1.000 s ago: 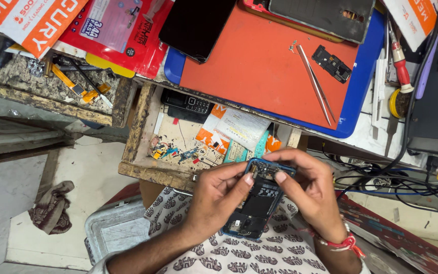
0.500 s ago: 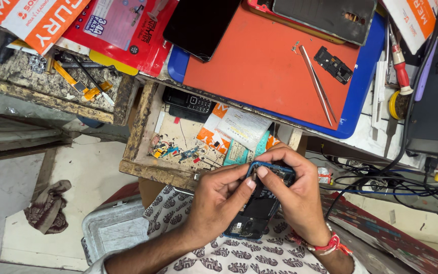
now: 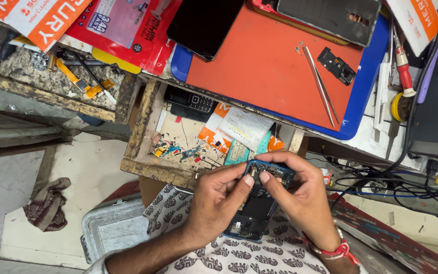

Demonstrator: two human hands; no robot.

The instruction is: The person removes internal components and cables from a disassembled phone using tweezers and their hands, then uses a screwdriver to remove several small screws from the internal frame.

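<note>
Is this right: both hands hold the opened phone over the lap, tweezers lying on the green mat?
Not quite. In the head view both hands, left hand and right hand, hold the opened phone over the lap, but the tweezers lie on an orange mat, not green.

Tweezers (image 3: 319, 83) on orange mat (image 3: 259, 66)

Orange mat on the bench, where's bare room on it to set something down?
The orange mat is bare between the black phone and the tweezers. Right of the tweezers a small black part crowds it. The open drawer is cluttered.
</note>
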